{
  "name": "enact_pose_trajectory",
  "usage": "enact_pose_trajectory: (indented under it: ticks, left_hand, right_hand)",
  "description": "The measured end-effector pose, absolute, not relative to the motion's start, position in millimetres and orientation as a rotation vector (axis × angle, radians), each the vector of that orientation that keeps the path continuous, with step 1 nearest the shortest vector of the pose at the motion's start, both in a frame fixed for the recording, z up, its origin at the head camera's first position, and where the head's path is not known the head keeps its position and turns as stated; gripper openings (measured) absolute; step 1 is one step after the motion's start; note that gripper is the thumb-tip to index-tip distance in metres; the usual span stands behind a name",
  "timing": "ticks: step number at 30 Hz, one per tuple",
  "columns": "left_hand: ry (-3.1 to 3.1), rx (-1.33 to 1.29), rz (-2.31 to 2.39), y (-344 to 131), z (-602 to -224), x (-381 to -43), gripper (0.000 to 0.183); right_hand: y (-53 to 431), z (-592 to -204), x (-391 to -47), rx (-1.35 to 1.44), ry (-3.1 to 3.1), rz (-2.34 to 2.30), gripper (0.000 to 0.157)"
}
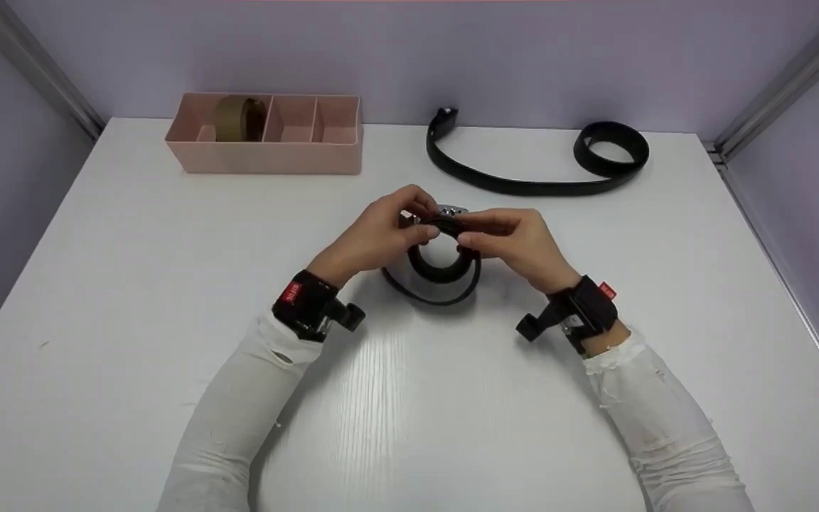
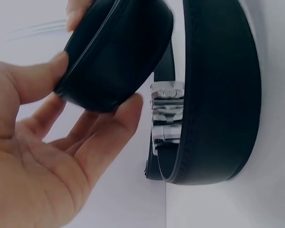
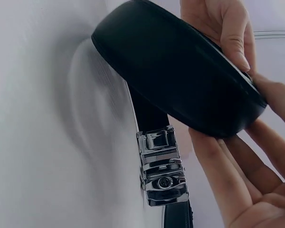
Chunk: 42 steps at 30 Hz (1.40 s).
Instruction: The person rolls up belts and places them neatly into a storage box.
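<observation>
Above the middle of the table, my left hand point(image 1: 386, 229) and right hand point(image 1: 516, 242) pinch a coiled black belt point(image 1: 441, 274) between thumbs and fingers, one hand on each side. The coil is tilted and raised, and a looser strap loop point(image 2: 223, 95) stands on the table beside it in the left wrist view. Just behind the coil is a silver buckle point(image 3: 162, 166), on a black strap. In the head view the fingers partly hide the buckle and the coil's upper edge.
A second black belt point(image 1: 523, 186) lies on its edge at the back right, one end rolled up. At the back left stands a pink box point(image 1: 267, 160) with three compartments, a brown tape roll point(image 1: 232, 119) in the left one. Walls border the white table point(image 1: 381, 398).
</observation>
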State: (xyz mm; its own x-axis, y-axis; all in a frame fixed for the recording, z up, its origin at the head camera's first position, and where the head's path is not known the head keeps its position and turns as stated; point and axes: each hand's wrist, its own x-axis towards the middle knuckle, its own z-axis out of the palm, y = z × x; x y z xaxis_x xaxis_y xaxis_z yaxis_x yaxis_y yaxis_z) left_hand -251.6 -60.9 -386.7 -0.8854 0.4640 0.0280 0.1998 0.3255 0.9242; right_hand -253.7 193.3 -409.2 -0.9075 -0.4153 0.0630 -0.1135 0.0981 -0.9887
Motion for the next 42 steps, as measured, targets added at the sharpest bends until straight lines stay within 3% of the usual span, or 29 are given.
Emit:
enact_pose_trajectory:
  ticks: [13,33,42]
  left_hand:
    - [2.339,0.559,1.662,-64,-386,-254,0.025]
    - [2.304,0.759,1.196,-58,-388,-248,0.024]
    - [2.341,0.74,1.319,-58,-390,-250,0.019]
  right_hand:
    - [192,-411,-255,-0.527,2.135,-1.987,0.036]
    - [203,-400,-253,-0.651,2.16,-1.477,0.032]
    - [199,-401,-253,-0.587,2.15,-1.636,0.034]
